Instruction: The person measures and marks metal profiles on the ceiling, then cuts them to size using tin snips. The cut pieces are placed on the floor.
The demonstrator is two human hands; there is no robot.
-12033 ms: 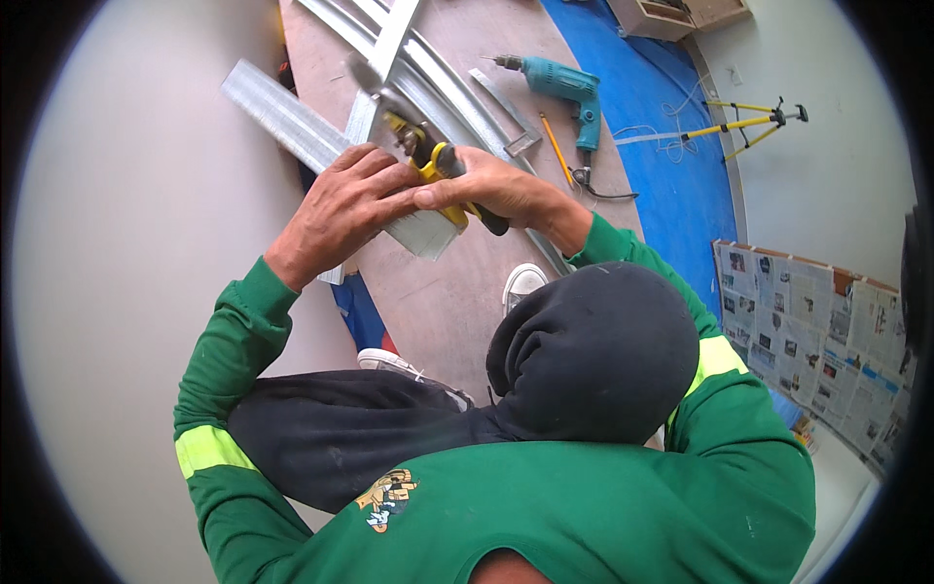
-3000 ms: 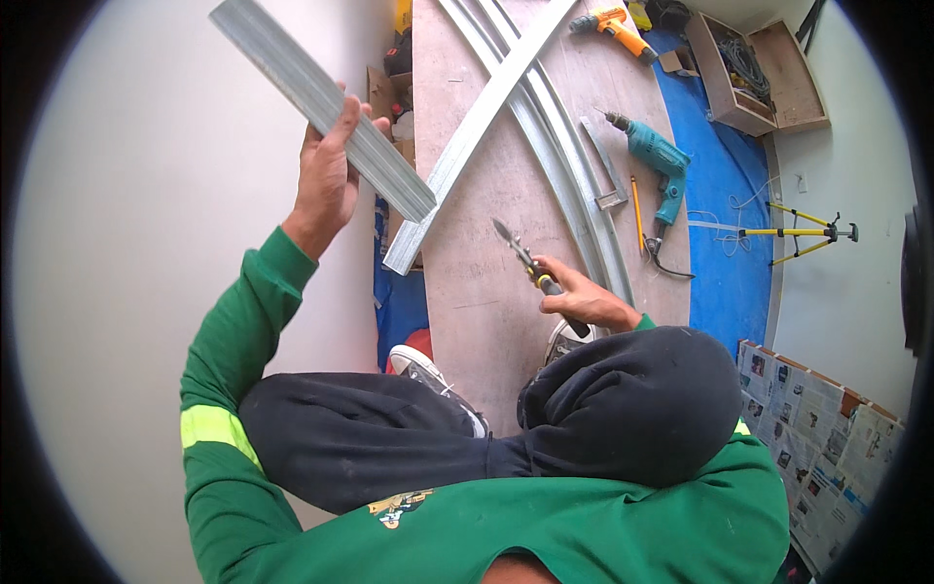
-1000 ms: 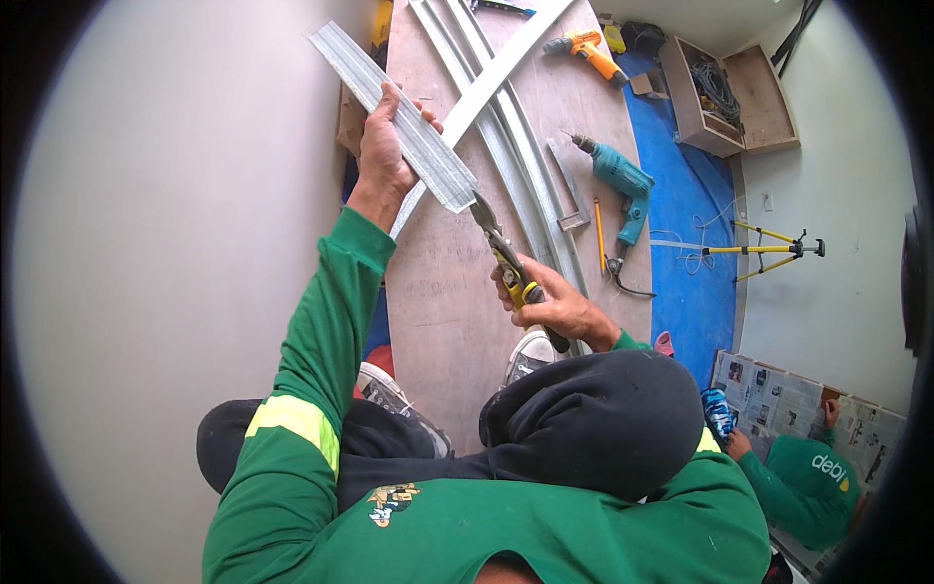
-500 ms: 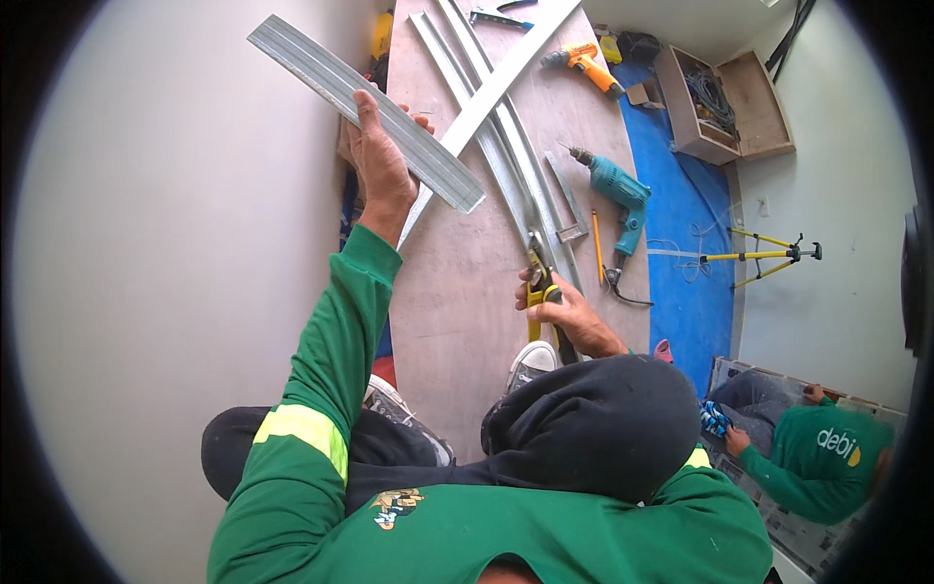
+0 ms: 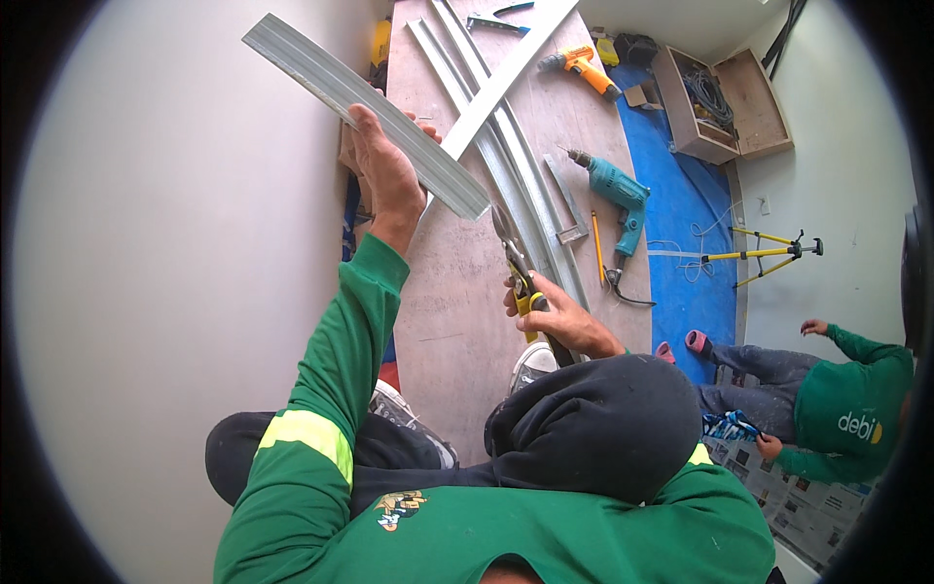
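A short ribbed metal profile [image 5: 321, 78] is gripped in my left hand [image 5: 387, 175], thumb on its near side, slanting down to the right over the board. My right hand [image 5: 564, 319] is closed round the handles of a pair of tin snips [image 5: 516, 263] with yellow and black grips. The snips' jaws point up, close to the profile's lower right end; whether they touch it I cannot tell. Beyond them lie long metal channels [image 5: 520, 165] and a pale flat strip [image 5: 506, 78] crossing over them.
On the wooden board [image 5: 448, 311] lie a teal corded drill [image 5: 618, 190], an orange cordless drill [image 5: 589, 70], a try square [image 5: 567, 200] and a pencil [image 5: 596, 243]. To the right are a wooden box [image 5: 696, 107] of cables, a yellow tripod [image 5: 769, 255] and a co-worker [image 5: 837, 399] in green.
My right hand has tilted the snips to the left, bringing their jaws up toward the profile's end. The profile shifted slightly. The co-worker has changed posture, with one arm raised.
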